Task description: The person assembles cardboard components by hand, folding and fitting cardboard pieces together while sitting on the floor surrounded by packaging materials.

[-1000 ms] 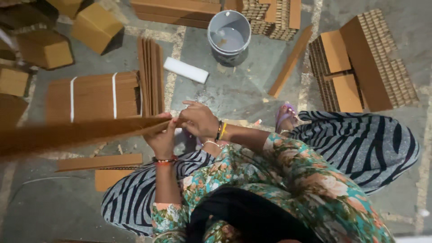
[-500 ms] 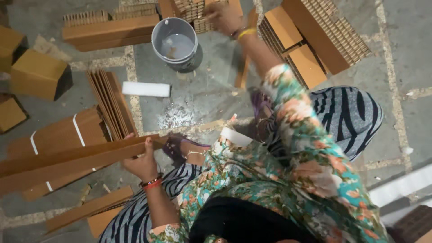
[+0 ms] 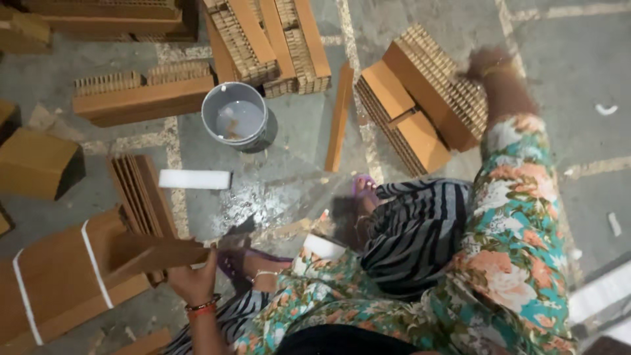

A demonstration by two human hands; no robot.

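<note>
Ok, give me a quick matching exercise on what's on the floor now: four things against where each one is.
Things:
1. grey bucket
2. white block
3. left hand
4. right hand

Places:
A. stretched out at the honeycomb cardboard stack
B. gripping the end of a brown cardboard strip
C. flat on the floor, just below the bucket in the picture
D. upright, with pale liquid inside

Pairs: 1-D, 2-C, 3-B, 4-A

Your left hand grips a cardboard strip over the strapped bundle. Bucket on the floor ahead; your right hand at the honeycomb stack, far right.
</note>
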